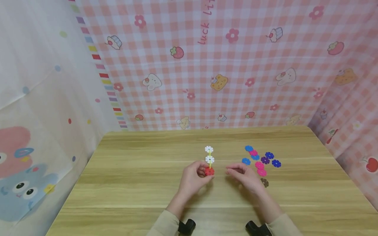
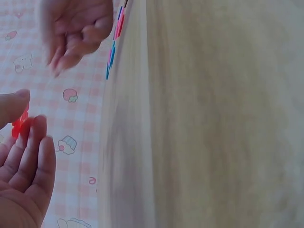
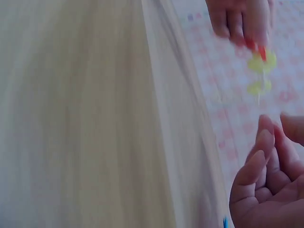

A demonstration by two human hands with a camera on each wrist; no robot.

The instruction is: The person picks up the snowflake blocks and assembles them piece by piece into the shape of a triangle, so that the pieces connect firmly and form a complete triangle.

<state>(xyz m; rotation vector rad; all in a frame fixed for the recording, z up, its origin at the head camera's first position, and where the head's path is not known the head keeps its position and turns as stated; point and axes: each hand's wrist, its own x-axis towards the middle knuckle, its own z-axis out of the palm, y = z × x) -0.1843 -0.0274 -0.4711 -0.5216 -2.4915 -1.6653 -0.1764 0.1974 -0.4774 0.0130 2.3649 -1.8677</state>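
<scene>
My left hand [image 1: 190,177] pinches a red notched snowflake disc [image 1: 209,171] between thumb and fingers. It is the near end of a short chain of joined discs. Beyond the red one come a yellow disc seen edge-on, a white disc [image 1: 209,159], another thin yellow edge and a white disc [image 1: 209,149] at the far end. In the left wrist view, only the red disc [image 2: 20,124] shows in the grip. My right hand [image 1: 248,178] hovers to the right of the chain, fingers loosely bent and nothing between them. A brown disc [image 1: 264,182] lies just beside that hand.
Loose discs lie on the wooden table [image 1: 133,183] to the right: several blue ones, such as a light blue disc [image 1: 246,161] and a dark blue disc [image 1: 276,163], a purple disc [image 1: 265,160] and pink discs [image 1: 261,172]. A checked curtain [image 1: 183,72] hangs behind.
</scene>
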